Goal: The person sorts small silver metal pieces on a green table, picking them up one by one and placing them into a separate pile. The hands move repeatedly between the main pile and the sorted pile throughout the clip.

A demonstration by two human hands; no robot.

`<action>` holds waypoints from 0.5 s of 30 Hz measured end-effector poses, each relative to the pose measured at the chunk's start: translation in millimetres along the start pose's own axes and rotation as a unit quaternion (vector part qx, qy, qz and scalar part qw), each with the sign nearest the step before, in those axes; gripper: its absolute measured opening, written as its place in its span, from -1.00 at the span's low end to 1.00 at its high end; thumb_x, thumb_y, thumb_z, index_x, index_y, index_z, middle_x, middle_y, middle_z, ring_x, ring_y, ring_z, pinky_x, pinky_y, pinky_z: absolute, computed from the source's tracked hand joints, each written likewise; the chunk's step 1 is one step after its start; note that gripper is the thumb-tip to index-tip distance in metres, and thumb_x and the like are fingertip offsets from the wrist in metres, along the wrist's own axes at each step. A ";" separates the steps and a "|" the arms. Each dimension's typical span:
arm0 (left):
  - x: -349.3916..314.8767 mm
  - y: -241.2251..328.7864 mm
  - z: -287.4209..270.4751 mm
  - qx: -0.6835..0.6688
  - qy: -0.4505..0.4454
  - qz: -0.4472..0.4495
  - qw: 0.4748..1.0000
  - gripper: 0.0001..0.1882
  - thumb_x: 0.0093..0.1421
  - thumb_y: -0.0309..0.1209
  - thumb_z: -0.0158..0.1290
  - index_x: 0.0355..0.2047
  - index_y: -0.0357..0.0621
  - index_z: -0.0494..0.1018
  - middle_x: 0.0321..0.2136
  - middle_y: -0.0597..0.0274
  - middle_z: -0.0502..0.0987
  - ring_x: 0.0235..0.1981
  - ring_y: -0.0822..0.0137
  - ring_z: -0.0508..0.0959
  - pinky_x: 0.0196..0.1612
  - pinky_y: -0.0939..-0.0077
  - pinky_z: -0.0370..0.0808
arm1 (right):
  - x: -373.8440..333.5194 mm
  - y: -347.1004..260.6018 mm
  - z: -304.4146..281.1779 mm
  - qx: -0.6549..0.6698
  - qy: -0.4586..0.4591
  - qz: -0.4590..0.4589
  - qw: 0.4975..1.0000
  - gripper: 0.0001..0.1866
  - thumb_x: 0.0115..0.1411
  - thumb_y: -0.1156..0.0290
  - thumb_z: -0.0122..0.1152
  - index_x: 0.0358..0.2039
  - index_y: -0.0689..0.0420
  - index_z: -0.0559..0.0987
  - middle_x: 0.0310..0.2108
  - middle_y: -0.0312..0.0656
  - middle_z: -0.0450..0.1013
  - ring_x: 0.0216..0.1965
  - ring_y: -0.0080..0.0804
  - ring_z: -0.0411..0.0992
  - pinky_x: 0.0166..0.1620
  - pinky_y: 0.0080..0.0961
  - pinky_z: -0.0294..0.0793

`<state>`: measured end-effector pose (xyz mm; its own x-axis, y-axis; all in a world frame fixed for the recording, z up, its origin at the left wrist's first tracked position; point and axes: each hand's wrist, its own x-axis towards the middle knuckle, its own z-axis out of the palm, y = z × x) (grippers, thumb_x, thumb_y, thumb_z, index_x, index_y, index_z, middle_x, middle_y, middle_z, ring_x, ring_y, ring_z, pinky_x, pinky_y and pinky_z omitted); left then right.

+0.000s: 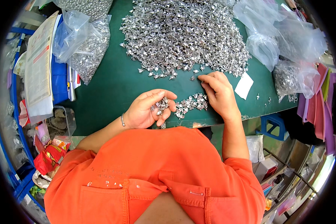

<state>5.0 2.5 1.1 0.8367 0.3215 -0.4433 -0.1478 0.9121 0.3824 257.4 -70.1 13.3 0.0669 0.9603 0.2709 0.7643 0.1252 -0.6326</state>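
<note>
My left hand is cupped over the table's near edge, fingers curled around several small silvery metal pieces. A little to its right lies a small heap of the same shiny pieces. Above that heap, my right hand has its thumb and fingers drawn together, fingertips close to the table; whatever is between them is too small to tell. One loose metal piece lies just left of those fingertips. Farther back spreads a large pile of the metal pieces.
The table top is dark green. Clear bags of metal parts stand at the left and right. A white paper slip lies right of my right hand. Papers rise at the left edge; a blue stool stands below right.
</note>
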 end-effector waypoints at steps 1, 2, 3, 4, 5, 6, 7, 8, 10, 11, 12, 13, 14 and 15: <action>-0.1 0.0 0.3 0.000 -0.001 0.001 1.000 -0.61 0.49 -0.29 -0.29 -0.03 -0.38 0.41 -0.30 -0.03 0.54 -0.66 0.38 0.47 -0.68 0.78 0.37 | 0.7 -0.2 -0.5 -0.011 -0.006 -0.007 1.000 -0.77 -0.01 0.66 0.33 -0.29 0.17 0.60 -0.39 -0.17 0.47 -0.32 -0.14 0.44 -0.22 -0.29 0.45; -0.2 -0.2 0.5 0.000 -0.002 0.002 1.000 -0.61 0.49 -0.29 -0.29 -0.03 -0.38 0.41 -0.30 -0.03 0.53 -0.65 0.39 0.47 -0.68 0.77 0.37 | 0.7 0.7 -1.0 -0.017 -0.003 -0.011 1.000 -0.77 -0.01 0.65 0.34 -0.29 0.17 0.60 -0.39 -0.17 0.47 -0.32 -0.14 0.44 -0.22 -0.29 0.46; -0.2 0.2 0.0 0.001 -0.004 0.003 1.000 -0.61 0.49 -0.29 -0.29 -0.03 -0.38 0.41 -0.30 -0.03 0.53 -0.65 0.39 0.47 -0.68 0.77 0.37 | 0.7 2.2 -1.8 -0.023 0.001 -0.015 1.000 -0.76 -0.01 0.64 0.34 -0.28 0.17 0.61 -0.39 -0.17 0.47 -0.32 -0.14 0.44 -0.22 -0.29 0.46; 0.0 0.3 -0.8 0.002 -0.005 0.005 1.000 -0.61 0.49 -0.29 -0.29 -0.03 -0.38 0.41 -0.30 -0.02 0.53 -0.65 0.39 0.47 -0.68 0.77 0.37 | 0.4 3.7 -2.6 -0.029 0.004 -0.020 0.999 -0.76 -0.01 0.64 0.35 -0.28 0.18 0.61 -0.39 -0.17 0.47 -0.32 -0.14 0.44 -0.22 -0.29 0.46; 0.3 0.4 -1.7 0.002 -0.007 0.006 1.000 -0.61 0.49 -0.29 -0.29 -0.03 -0.38 0.41 -0.30 -0.02 0.53 -0.65 0.39 0.46 -0.68 0.76 0.38 | -1.3 5.0 -2.7 -0.028 0.009 -0.022 0.999 -0.77 -0.01 0.63 0.36 -0.28 0.18 0.61 -0.38 -0.17 0.48 -0.31 -0.14 0.45 -0.22 -0.29 0.47; 0.4 -0.1 -2.3 0.001 -0.011 0.007 1.000 -0.61 0.49 -0.29 -0.28 -0.03 -0.38 0.41 -0.30 -0.02 0.53 -0.65 0.39 0.46 -0.68 0.76 0.38 | -4.1 6.6 -2.5 -0.025 0.012 -0.024 0.999 -0.77 -0.01 0.63 0.36 -0.29 0.19 0.61 -0.37 -0.16 0.48 -0.30 -0.14 0.45 -0.22 -0.30 0.47; 0.7 -0.4 -3.1 -0.001 -0.015 0.008 1.000 -0.61 0.49 -0.29 -0.28 -0.03 -0.38 0.41 -0.30 -0.02 0.53 -0.65 0.39 0.46 -0.68 0.75 0.38 | -6.5 7.5 -3.1 -0.023 0.015 -0.027 0.999 -0.77 -0.01 0.62 0.37 -0.29 0.20 0.62 -0.36 -0.16 0.49 -0.29 -0.14 0.46 -0.21 -0.30 0.48; 0.9 -0.5 -3.3 -0.002 -0.019 0.009 1.000 -0.61 0.49 -0.28 -0.28 -0.03 -0.38 0.41 -0.30 -0.02 0.53 -0.65 0.39 0.46 -0.67 0.75 0.38 | -7.4 6.6 -5.5 -0.003 0.007 -0.018 1.000 -0.78 -0.01 0.63 0.37 -0.30 0.20 0.62 -0.35 -0.16 0.50 -0.28 -0.16 0.47 -0.22 -0.33 0.49; -0.2 -0.1 -2.1 -0.001 -0.016 0.007 1.000 -0.61 0.49 -0.28 -0.28 -0.03 -0.38 0.41 -0.30 -0.02 0.54 -0.65 0.38 0.46 -0.67 0.74 0.39 | -8.3 3.2 -13.0 0.033 -0.009 0.001 0.999 -0.80 0.00 0.64 0.37 -0.31 0.21 0.62 -0.33 -0.15 0.52 -0.27 -0.18 0.50 -0.22 -0.37 0.50; -0.6 -0.1 -1.8 -0.001 -0.014 0.007 1.000 -0.61 0.49 -0.28 -0.27 -0.03 -0.38 0.41 -0.30 -0.02 0.54 -0.65 0.38 0.46 -0.67 0.73 0.39 | -8.5 3.4 -16.3 0.052 0.011 0.021 0.998 -0.81 0.02 0.66 0.34 -0.31 0.22 0.62 -0.32 -0.14 0.53 -0.27 -0.21 0.51 -0.22 -0.40 0.51; -0.3 -0.3 -2.6 0.001 -0.017 0.007 1.000 -0.61 0.49 -0.28 -0.27 -0.03 -0.38 0.41 -0.30 -0.02 0.54 -0.65 0.38 0.46 -0.67 0.73 0.39 | -10.1 4.6 -19.4 0.070 0.032 0.043 0.996 -0.83 0.04 0.68 0.32 -0.31 0.23 0.62 -0.31 -0.12 0.54 -0.27 -0.23 0.53 -0.22 -0.43 0.51; 0.4 -0.3 -3.7 0.002 -0.019 0.006 1.000 -0.61 0.49 -0.28 -0.27 -0.03 -0.38 0.41 -0.30 -0.02 0.54 -0.65 0.39 0.46 -0.67 0.73 0.39 | -12.5 9.9 -20.7 0.062 0.061 0.045 0.995 -0.84 0.09 0.72 0.25 -0.30 0.25 0.61 -0.32 -0.10 0.54 -0.30 -0.26 0.53 -0.23 -0.46 0.51; 0.8 -0.5 -4.4 0.003 -0.021 0.006 1.000 -0.61 0.49 -0.28 -0.28 -0.03 -0.38 0.41 -0.30 -0.02 0.54 -0.65 0.39 0.46 -0.67 0.73 0.39 | -11.7 8.8 -21.6 0.057 0.086 0.052 0.993 -0.86 0.13 0.72 0.21 -0.30 0.25 0.60 -0.33 -0.10 0.54 -0.30 -0.25 0.53 -0.22 -0.45 0.51; 0.9 -0.4 -3.5 0.004 -0.019 0.006 1.000 -0.61 0.49 -0.28 -0.28 -0.02 -0.38 0.41 -0.30 -0.02 0.54 -0.65 0.39 0.46 -0.67 0.73 0.39 | -11.8 9.3 -19.9 0.057 0.086 0.057 0.993 -0.86 0.14 0.71 0.21 -0.29 0.25 0.60 -0.33 -0.09 0.54 -0.30 -0.23 0.53 -0.22 -0.45 0.51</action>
<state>4.0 3.4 -2.3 0.8545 0.3225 -0.4071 -0.1545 0.9062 0.3936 276.5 -85.3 18.7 0.2650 0.9143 0.3065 0.6683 0.0550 -0.7419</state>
